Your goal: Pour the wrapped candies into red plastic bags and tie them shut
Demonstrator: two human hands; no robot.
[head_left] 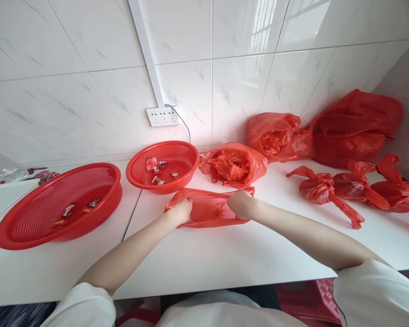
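A thin red plastic bag (209, 209) is stretched wide between my two hands, just above the white table. My left hand (182, 211) grips the bag's left side, its fingers partly inside the mouth. On the right side, my right hand (241, 204) is closed on the plastic, with a tip of the bag poking out beyond it. Behind the bag stands a round red basket (136, 175) with a few small wrapped packets (152, 164) in it. Right behind my right hand is an opened red bag (236, 165) stuffed with crumpled red plastic.
At the left sits a larger red basket (7, 234) with small packets (68, 211). Several knotted red bags (316, 188) lie at the right. Fuller red bags (357, 122) lean against the tiled wall. A power strip (162, 116) is on the wall. A seam crosses the white table (191, 263).
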